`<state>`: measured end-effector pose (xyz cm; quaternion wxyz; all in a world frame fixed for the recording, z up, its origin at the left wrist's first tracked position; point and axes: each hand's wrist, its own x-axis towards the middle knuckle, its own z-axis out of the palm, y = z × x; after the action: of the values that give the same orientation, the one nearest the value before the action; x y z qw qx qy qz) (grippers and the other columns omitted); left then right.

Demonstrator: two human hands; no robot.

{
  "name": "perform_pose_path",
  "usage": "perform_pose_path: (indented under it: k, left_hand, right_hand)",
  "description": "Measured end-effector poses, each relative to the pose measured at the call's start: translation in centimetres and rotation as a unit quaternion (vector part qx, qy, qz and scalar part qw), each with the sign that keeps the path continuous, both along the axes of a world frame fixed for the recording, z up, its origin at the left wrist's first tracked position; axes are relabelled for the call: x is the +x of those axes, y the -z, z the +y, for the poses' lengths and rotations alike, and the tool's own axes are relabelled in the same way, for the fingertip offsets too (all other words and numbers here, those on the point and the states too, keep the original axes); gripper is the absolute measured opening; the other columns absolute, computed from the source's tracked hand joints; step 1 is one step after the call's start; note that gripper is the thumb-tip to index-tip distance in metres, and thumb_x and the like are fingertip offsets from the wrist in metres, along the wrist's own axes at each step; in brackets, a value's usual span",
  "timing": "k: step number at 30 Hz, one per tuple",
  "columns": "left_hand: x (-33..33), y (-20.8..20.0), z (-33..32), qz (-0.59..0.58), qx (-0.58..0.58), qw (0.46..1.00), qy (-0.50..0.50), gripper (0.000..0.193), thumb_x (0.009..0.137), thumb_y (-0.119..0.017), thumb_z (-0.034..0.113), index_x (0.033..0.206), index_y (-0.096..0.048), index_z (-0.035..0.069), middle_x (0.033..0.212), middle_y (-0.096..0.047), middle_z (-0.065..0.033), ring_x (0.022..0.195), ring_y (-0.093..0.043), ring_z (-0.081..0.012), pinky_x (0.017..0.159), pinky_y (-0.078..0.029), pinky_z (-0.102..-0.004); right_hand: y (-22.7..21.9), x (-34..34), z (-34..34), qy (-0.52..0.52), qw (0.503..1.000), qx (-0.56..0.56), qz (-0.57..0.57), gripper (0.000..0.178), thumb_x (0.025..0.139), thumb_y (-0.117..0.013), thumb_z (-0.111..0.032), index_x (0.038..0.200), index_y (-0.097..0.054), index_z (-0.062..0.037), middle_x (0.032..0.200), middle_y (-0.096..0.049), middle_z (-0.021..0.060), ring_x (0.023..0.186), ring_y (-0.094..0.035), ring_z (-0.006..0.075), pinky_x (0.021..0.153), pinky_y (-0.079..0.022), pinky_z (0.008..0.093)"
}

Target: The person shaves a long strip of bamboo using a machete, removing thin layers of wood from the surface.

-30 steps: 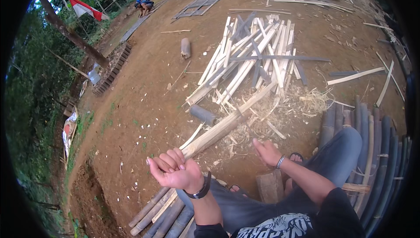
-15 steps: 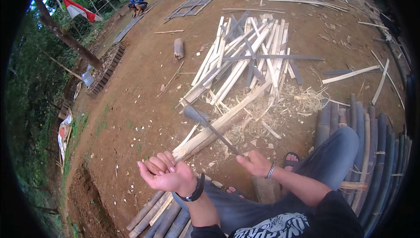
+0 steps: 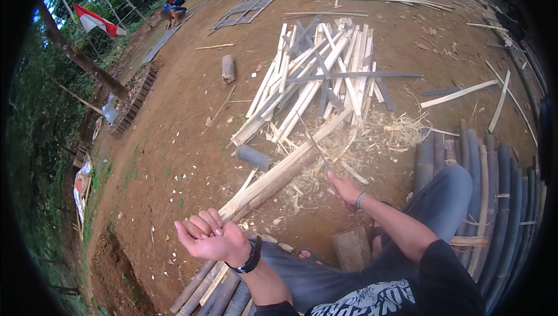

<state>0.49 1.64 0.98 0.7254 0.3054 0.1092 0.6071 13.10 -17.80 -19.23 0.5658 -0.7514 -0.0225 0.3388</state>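
Observation:
My left hand (image 3: 215, 236), palm up with its fingers curled, is closed at the near end of a long pale split bamboo strip (image 3: 273, 165). The exact grip is partly hidden by the fingers. The strip slants away to the upper right, over a rounder bamboo piece (image 3: 270, 188). My right hand (image 3: 347, 189) is closed round the handle of a long-bladed knife (image 3: 314, 142), which is hidden in the fist. Its thin blade points up and left, crossing the strip near its middle.
Beyond lies a heap of split bamboo strips (image 3: 325, 78), with curly shavings (image 3: 401, 133) beside it. A short dark bamboo piece (image 3: 254, 157) lies left of the strip. Bamboo poles (image 3: 505, 223) are stacked at my right; a wooden block (image 3: 351, 248) stands between my feet. People crouch far off.
My right hand has moved up and away with the knife, its blade now farther along the strip and steeper. My left hand has shifted slightly left and down.

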Motion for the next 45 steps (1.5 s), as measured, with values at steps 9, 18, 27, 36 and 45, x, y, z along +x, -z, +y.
perform_pose_path:
  k: [9, 18, 27, 36, 45]
  left_hand:
    - [0.0, 0.0, 0.3, 0.007, 0.012, 1.0, 0.007, 0.05, 0.099, -0.033, 0.026, 0.051, -0.02, 0.018, 0.042, -0.018, 0.0029, 0.037, -0.013, -0.0093, 0.04, -0.013, -0.0256]
    - [0.5, -1.1, -0.1, 0.011, 0.0, 1.0, -0.008, 0.048, 0.099, -0.033, 0.025, 0.053, -0.021, 0.017, 0.043, -0.018, 0.0031, 0.036, -0.013, -0.0088, 0.039, -0.014, -0.0252]
    - [2.8, -4.3, 1.0, 0.012, 0.003, 1.0, -0.008, 0.041, 0.1, -0.037, 0.029, 0.062, -0.029, 0.015, 0.048, -0.024, 0.0029, 0.04, -0.022, -0.0077, 0.039, -0.021, -0.0247]
    - [21.1, -11.2, 4.0, 0.122, 0.249, 0.961, 0.008, 0.027, 0.086, -0.064, 0.028, 0.093, -0.048, 0.008, 0.082, -0.05, -0.0025, 0.07, -0.049, -0.01, 0.065, -0.042, -0.0254]
    - [32.5, -6.1, -4.4, 0.208, 0.26, 0.922, 0.199, 0.072, 0.084, -0.064, 0.038, 0.136, -0.031, 0.0, 0.125, -0.045, -0.0201, 0.109, -0.052, -0.025, 0.091, -0.041, -0.0378]
  right_hand:
    - [4.0, 1.0, -0.8, -0.018, 0.999, -0.021, -0.041, 0.071, 0.091, -0.038, -0.065, 0.048, -0.043, -0.008, 0.043, -0.043, 0.0021, 0.036, -0.046, 0.015, 0.04, -0.041, 0.0323]
    - [3.8, 3.6, -1.3, 0.026, 0.999, 0.001, 0.041, 0.064, 0.091, -0.039, -0.063, 0.055, -0.041, -0.011, 0.046, -0.044, 0.0023, 0.038, -0.047, 0.015, 0.039, -0.041, 0.031]
    - [2.8, 3.2, -1.3, 0.029, 0.998, 0.019, 0.045, 0.063, 0.09, -0.043, -0.063, 0.056, -0.039, -0.0105, 0.046, -0.043, 0.0, 0.037, -0.047, 0.0132, 0.039, -0.044, 0.0302]
    - [-1.7, 4.6, -2.0, 0.185, 0.961, 0.173, 0.11, 0.043, 0.087, -0.059, -0.047, 0.07, -0.046, -0.0096, 0.05, -0.04, -0.0005, 0.04, -0.038, 0.0117, 0.038, -0.033, 0.0274]
    - [-3.5, 6.9, -4.8, 0.27, 0.924, 0.259, 0.08, 0.026, 0.084, -0.061, -0.028, 0.077, -0.048, -0.0068, 0.051, -0.037, -0.0009, 0.04, -0.038, 0.0114, 0.037, -0.031, 0.0267]
